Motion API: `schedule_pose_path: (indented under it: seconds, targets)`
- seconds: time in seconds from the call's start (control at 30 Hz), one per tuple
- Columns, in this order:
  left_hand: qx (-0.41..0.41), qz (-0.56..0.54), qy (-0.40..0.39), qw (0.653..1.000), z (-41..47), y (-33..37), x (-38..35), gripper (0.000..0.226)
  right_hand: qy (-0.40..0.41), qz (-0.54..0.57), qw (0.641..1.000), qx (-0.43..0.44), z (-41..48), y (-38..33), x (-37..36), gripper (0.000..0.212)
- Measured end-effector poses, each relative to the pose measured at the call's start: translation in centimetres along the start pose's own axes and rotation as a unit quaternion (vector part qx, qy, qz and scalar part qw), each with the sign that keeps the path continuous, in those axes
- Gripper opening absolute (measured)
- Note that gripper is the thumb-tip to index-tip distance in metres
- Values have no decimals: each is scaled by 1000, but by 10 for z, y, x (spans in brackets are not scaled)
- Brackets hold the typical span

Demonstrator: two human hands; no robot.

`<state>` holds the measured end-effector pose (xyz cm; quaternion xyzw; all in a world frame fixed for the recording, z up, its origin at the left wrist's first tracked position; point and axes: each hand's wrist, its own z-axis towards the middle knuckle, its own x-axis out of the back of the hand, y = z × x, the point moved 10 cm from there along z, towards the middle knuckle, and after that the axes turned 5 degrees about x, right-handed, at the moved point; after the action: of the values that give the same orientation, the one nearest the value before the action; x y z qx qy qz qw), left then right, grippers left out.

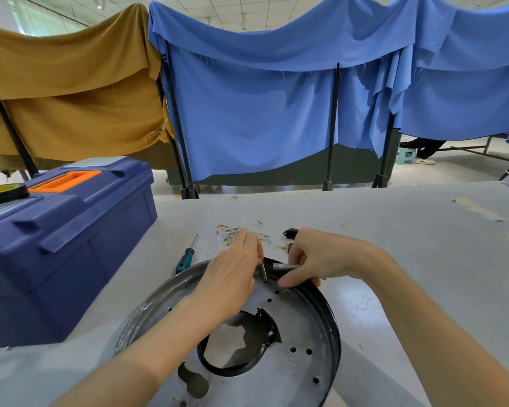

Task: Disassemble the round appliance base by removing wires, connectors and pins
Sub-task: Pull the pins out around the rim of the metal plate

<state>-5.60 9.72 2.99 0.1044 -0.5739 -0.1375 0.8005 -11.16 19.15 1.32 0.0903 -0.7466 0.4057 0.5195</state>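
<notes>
The round metal appliance base [291, 333] lies on the table in front of me, with a black rim, several small holes and a jagged central opening. My left hand [232, 271] pinches a thin metal pin [264, 271] standing upright at the base's far edge. My right hand [315, 259] grips a small grey metal part [285, 266] at the rim next to the pin, thumb pressed on the rim. Removed white wires with brass connectors [238, 233] lie on the table just beyond my hands, with a small black connector [290, 232] beside them.
A teal-handled screwdriver [185, 257] lies left of the base. A blue toolbox [62, 245] with an orange handle stands at the left, a tape roll [5, 192] on its lid. Blue and tan cloths hang on frames behind the grey table [423, 245].
</notes>
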Motion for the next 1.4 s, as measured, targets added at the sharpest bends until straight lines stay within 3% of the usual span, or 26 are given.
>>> schedule_pose_path:
  seconds: [0.23, 0.37, 0.5, 0.57, 0.63, 0.73, 0.8, 0.93, 1.4]
  targets:
    - [36, -98, 52, 993, 13, -13, 26, 45, 143, 54, 984, 92, -7, -25, 37, 28]
    - [52, -216, 62, 973, 19, -8, 39, 29, 166, 99, 971, 138, -8, -40, 37, 24]
    - [61, -258, 73, 962, 18, -5, 41, 18, 173, 130, 968, 129, -9, -32, 43, 13]
    - [48, -211, 85, 973, 16, -7, 40, 12, 182, 117, 971, 102, -8, -19, 47, 10]
    - [26, -98, 69, 992, 16, -12, 32, 20, 189, 87, 977, 54, -5, 1, 50, 8]
    - [49, 16, -16, 999, 15, -34, 7, 38, 176, 51, 982, -36, 1, 40, 45, 14]
    - [69, 43, -58, 995, 10, -45, -6, 31, 175, 31, 981, -77, 3, 61, 42, 12]
    - [51, 77, -48, 995, 6, -44, -9, 18, 171, 12, 977, -129, 8, 88, 31, 11]
    - [51, 76, -61, 994, 8, -43, -11, 16, 156, 3, 975, -161, 18, 110, 14, 25]
